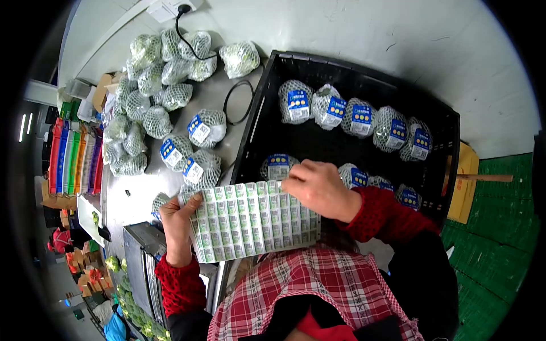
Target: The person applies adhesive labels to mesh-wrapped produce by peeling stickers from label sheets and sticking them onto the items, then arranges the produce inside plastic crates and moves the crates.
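Observation:
My left hand (181, 219) grips the left edge of a sheet of stickers (250, 221), thumb on top. Rows of small green-and-white printed labels cover the sheet, which is held tilted in front of my apron. At its upper right corner, the bent fingers of my right hand (318, 187) are pinched together. Whether a single sticker is between them is hidden. Just beyond that hand, a net-wrapped produce head (278, 166) with a blue label lies in the black crate (335, 65). More labelled heads (358, 117) stand in a row along the crate's far side.
Left of the crate, a metal table (210, 94) bears several unlabelled netted heads (151, 79) and a few blue-labelled ones (203, 128). A black cable (224, 102) crosses it. Colourful crates (74, 156) stand far left; a yellow carton (465, 182) is at right.

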The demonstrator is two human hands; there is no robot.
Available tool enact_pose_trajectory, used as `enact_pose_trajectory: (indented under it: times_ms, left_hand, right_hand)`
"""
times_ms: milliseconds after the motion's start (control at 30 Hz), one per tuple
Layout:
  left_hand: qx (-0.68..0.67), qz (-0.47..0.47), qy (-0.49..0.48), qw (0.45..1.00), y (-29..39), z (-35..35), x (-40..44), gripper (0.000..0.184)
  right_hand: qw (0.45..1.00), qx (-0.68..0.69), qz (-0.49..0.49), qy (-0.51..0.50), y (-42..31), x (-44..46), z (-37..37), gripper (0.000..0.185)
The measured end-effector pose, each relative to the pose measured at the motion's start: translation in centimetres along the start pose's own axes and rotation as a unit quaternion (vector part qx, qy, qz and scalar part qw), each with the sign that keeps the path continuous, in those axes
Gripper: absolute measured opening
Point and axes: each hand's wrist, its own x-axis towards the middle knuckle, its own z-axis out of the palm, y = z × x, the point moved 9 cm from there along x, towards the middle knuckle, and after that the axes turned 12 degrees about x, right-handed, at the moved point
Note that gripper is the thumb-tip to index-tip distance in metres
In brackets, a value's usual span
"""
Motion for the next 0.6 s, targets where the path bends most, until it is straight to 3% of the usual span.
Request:
enact_pose_trajectory:
  times_ms: [233,433,500,567,600]
  left_hand:
    - [-0.02,-0.108,-0.072,0.991,-1.5,-0.1,3.0,0.014]
    - [-0.008,-0.15,-0.061,0.987,-4.2,0.7,4.9,0.014]
    - [-0.009,-0.141,-0.041,0.989,-5.0,0.0,5.1,0.014]
    - [-0.01,-0.134,-0.03,0.991,-5.8,-1.2,5.4,0.015]
    - [-0.011,-0.116,-0.008,0.993,-5.6,-2.4,5.4,0.015]
  right_hand:
    - [0.998,0.0,-0.06,-0.018,-2.1,1.7,-0.6,0.02]
    - [0.994,0.045,-0.1,0.008,0.5,0.7,0.4,0.017]
    - [0.983,0.18,-0.019,-0.016,3.3,0.5,2.3,0.013]
    - [0.918,0.384,0.093,0.039,8.4,2.1,2.6,0.012]
    - [0.768,0.527,0.364,0.001,12.6,1.2,4.6,0.012]
